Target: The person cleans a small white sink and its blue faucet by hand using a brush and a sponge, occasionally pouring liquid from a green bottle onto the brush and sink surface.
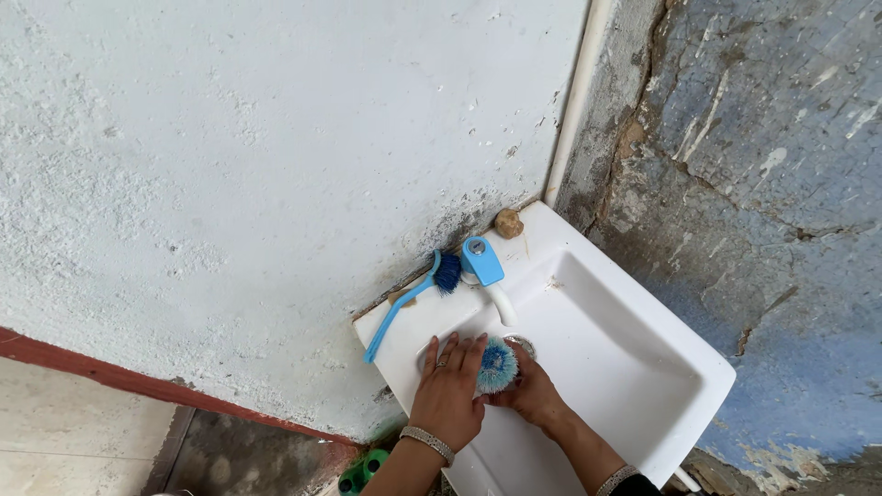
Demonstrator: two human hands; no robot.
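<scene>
Scrub brush (497,364) gripped in right hand (533,393) at sink (634,367) basin's tap-side edge; left hand (448,390) flat, fingers spread, bracing rim. Strokes best kept short, firm.

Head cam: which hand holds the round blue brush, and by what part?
The right hand grips the round blue-and-white brush from below, its grip part hidden. The left hand rests beside it, palm down.
</scene>
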